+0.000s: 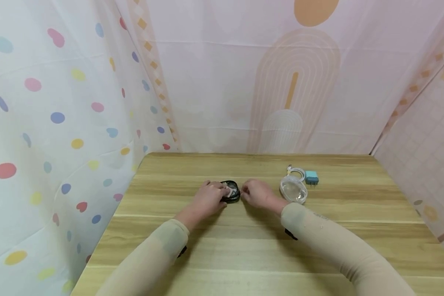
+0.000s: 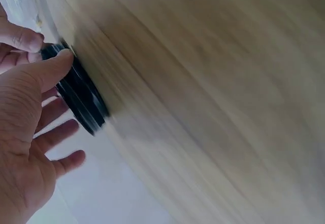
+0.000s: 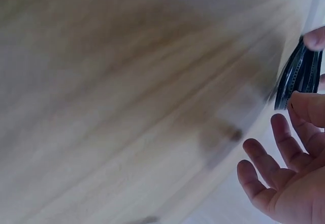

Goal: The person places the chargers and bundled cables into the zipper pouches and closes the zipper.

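A small round case [image 1: 234, 199] with a black, zip-like rim and a pale, see-through top is on the wooden table. My left hand [image 1: 208, 196] holds it from the left; in the left wrist view the thumb [image 2: 53, 69] presses the rim and the fingers lie behind. At the right edge, my right hand [image 1: 258, 193] pinches the rim with thumb and forefinger, its other fingers loosely bent in the right wrist view. Whether a zip pull is between those fingertips is too small to tell. The black rim [image 3: 299, 74] shows between both hands there.
Right of the hands stands a clear round case [image 1: 293, 189] with a white rim. Behind it lies a coiled white cable [image 1: 298, 173], beside a blue charger plug [image 1: 312, 177] with its prongs towards me. Patterned curtains [image 1: 214, 90] hang behind and beside the table [image 1: 237, 255].
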Available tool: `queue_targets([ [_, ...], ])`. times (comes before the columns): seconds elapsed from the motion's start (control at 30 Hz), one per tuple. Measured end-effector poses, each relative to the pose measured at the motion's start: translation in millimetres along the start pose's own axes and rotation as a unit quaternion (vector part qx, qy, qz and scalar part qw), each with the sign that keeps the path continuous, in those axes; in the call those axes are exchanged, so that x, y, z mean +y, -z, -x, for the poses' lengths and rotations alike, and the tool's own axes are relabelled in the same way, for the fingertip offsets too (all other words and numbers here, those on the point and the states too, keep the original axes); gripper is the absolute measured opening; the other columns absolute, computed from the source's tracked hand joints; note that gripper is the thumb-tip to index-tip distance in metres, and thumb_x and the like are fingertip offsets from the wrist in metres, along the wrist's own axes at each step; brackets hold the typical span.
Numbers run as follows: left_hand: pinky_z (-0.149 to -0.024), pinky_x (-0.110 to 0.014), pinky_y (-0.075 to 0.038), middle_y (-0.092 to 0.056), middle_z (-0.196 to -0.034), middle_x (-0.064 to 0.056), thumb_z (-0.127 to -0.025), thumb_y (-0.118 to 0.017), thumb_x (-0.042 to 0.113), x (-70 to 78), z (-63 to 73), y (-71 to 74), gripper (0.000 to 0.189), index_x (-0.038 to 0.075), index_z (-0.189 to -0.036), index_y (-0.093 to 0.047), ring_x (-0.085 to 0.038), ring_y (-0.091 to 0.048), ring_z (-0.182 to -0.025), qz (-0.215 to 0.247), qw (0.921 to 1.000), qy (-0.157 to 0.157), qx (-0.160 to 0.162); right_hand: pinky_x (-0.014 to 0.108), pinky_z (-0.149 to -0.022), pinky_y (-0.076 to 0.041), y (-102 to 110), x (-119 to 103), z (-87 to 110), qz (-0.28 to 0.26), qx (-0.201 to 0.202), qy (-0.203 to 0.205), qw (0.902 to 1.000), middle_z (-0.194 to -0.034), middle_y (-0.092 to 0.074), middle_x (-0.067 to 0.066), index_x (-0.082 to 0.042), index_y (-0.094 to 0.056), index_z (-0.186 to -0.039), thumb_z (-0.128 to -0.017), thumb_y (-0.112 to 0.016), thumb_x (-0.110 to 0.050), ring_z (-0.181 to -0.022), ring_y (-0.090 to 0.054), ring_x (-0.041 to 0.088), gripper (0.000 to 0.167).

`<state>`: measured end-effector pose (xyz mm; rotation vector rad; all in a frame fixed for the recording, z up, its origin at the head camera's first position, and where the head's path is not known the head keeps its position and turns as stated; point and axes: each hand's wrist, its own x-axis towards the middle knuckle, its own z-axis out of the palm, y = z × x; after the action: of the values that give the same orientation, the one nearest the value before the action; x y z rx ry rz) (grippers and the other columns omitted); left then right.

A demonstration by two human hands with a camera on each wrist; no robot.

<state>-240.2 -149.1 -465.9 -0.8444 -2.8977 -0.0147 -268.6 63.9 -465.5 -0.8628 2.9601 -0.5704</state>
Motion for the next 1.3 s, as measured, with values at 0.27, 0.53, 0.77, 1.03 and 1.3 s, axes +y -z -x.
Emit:
queue_targets([
  [0.27, -0.110, -0.048, -0.055, -0.074, -0.115, -0.010, -0.097, -0.080, 0.037, 4.5, -1.8, -7.8, 0.039, 0.009, -0.123, -0.075, -0.028, -0.072, -0.112, -0.031, 0.9994, -0.004, 0.013, 0.048, -0.091, -0.062, 4.6, 6.3, -9.0, 0.047, -0.007, -0.011, 0.9988, -0.104, -0.079, 0.006, -0.012, -0.079, -0.103, -0.100, -0.073, -0.019, -0.093, -0.074, 0.024, 0.010],
  [0.53, -0.100, -0.045, -0.058, -0.074, -0.111, -0.012, -0.095, -0.082, 0.036, 15.9, -5.6, -8.6, 0.037, 0.007, -0.117, -0.077, -0.029, -0.076, -0.102, -0.070, 0.9970, 0.021, 0.024, 0.045, -0.088, -0.064, 1.5, 6.3, -5.4, 0.060, 0.021, 0.026, 0.9976, -0.103, -0.079, 0.008, -0.009, -0.080, -0.101, -0.098, -0.075, -0.015, -0.096, -0.075, 0.026, 0.008],
  [0.77, -0.089, -0.042, -0.060, -0.074, -0.101, -0.011, -0.091, -0.084, 0.029, 19.4, -5.3, -13.0, 0.031, 0.004, -0.106, -0.078, -0.027, -0.076, -0.089, -0.088, 0.9936, 0.019, 0.068, 0.045, -0.090, -0.063, -0.5, -0.4, 2.4, 0.054, 0.022, 0.043, 0.9974, -0.108, -0.078, 0.009, -0.008, -0.079, -0.099, -0.097, -0.076, -0.012, -0.100, -0.076, 0.026, 0.005],
  [1.03, -0.092, -0.043, -0.059, -0.074, -0.102, -0.011, -0.094, -0.081, 0.023, 19.8, -8.0, -13.5, 0.025, 0.003, -0.106, -0.077, -0.028, -0.076, -0.091, -0.088, 0.9923, 0.031, 0.082, 0.045, -0.076, -0.062, -3.2, -14.4, 8.2, 0.038, 0.042, 0.039, 0.9976, -0.101, -0.075, 0.009, -0.008, -0.079, -0.092, -0.095, -0.078, -0.014, -0.090, -0.074, 0.026, 0.006],
  [1.3, -0.099, -0.047, -0.057, -0.074, -0.109, -0.011, -0.094, -0.082, 0.036, 13.9, -4.3, -8.7, 0.038, 0.005, -0.114, -0.075, -0.031, -0.073, -0.104, -0.067, 0.9969, 0.010, 0.040, 0.045, -0.079, -0.062, -5.1, -13.6, 7.7, 0.026, 0.018, 0.007, 0.9995, -0.102, -0.078, 0.009, -0.010, -0.078, -0.091, -0.096, -0.078, -0.015, -0.091, -0.074, 0.026, 0.007],
])
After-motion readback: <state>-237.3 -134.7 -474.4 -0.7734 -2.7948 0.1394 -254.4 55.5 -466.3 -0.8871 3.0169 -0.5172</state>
